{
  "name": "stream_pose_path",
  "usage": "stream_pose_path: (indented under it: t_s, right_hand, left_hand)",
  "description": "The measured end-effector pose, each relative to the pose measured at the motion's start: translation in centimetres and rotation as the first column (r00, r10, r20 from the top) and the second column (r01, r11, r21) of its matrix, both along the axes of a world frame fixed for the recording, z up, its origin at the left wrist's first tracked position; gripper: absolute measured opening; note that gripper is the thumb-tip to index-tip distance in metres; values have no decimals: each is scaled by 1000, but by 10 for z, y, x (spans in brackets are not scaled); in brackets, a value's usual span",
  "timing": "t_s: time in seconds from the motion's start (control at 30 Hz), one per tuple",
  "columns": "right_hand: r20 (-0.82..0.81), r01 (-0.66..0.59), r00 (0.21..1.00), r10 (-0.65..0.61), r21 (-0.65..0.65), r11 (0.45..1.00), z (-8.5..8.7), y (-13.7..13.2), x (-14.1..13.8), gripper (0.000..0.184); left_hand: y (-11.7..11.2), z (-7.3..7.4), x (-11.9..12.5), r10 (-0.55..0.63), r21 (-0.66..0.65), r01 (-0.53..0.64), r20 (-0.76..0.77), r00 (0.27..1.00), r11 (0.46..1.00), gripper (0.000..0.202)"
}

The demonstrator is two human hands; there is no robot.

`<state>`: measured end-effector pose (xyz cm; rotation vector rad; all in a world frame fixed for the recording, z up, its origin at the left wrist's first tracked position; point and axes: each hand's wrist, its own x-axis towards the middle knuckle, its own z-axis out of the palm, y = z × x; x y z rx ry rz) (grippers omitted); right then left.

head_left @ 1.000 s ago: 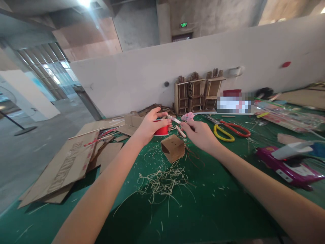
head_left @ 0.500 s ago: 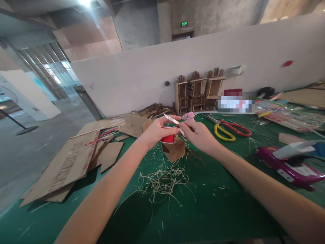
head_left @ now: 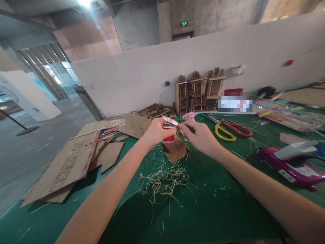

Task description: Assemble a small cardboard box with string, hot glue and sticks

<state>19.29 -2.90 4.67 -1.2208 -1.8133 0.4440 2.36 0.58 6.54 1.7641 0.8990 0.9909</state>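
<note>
My left hand is closed around a small red spool with pale rims, held above the table. A pale, pointed strip slants across the top of the spool, between my two hands; whether it is paper or a blade I cannot tell. The fingers of my right hand pinch the strip's lower right end, close to my left thumb. Just below the hands stands a brown cardboard piece. Nearer to me lies a tangle of thin, pale strands.
Cardboard sheets are stacked at left on the green table. Red-and-yellow-handled scissors and a purple power strip lie at right. Several small cardboard structures lean against the white partition. A pink object sits behind my right hand.
The pale strip has shifted slightly down and left. My left hand has closed in a little over the red spool; my right hand is nearly still.
</note>
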Motion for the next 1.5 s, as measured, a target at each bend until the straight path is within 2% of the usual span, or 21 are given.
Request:
stream_pose_path:
  t_s: [0.27,0.4,0.53,0.63,0.8,1.07,1.23,1.37,1.5]
  right_hand:
    - [-3,-12,1000,13,30,999,-1,0,1,30]
    - [-2,-80,997,80,-46,996,-2,0,1,30]
    - [-66,-94,994,92,-30,995,-4,2,-1,28]
    - [-113,-62,992,62,8,998,-6,4,-1,24]
    - [-16,43,999,-43,17,999,-8,6,1,27]
    - [-32,-2,999,2,-1,1000,-7,5,1,22]
    - [-53,78,996,-79,-14,997,-9,7,1,24]
    - [-105,99,989,-105,-56,994,-10,9,2,27]
    - [-65,132,989,-133,-28,991,-10,8,2,26]
  left_hand:
    - [10,-2,-10,72,13,-73,49,996,997,20]
    - [12,-5,-12,9,-41,-9,17,1000,999,24]
    - [11,-6,-12,-8,-82,7,-23,1000,997,25]
    - [10,-6,-11,12,-65,-15,-51,999,998,24]
    - [12,-4,-12,71,6,-71,-12,997,997,20]
    - [13,4,-17,127,-203,-89,183,975,975,13]
    - [14,7,-22,160,-243,-106,213,964,964,14]
    - [16,3,-22,162,-241,-106,228,960,965,16]
    - [19,-2,-22,131,-225,-76,244,961,971,19]
